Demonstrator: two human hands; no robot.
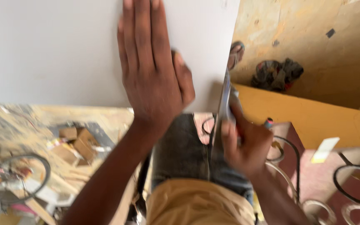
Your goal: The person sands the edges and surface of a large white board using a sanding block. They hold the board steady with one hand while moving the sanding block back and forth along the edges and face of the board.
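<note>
Closest in, the person's tan shirt and dark jeans fill the bottom of the view. Just above, the right hand has its fingers curled shut around a thin metal blade tool, which stands along the right-hand edge of a large white board. The left hand lies flat on that board with its fingers spread straight and the thumb out to the side, pressing near the board's lower edge. The board's bottom edge hangs over the person's lap. To the left, past that edge, the floor is crowded with cardboard scraps and a coiled cable. To the right stand curled black ironwork and a yellow ledge. Farther off, a dark bundle of cloth lies on the plywood floor, with bare room around it.
</note>
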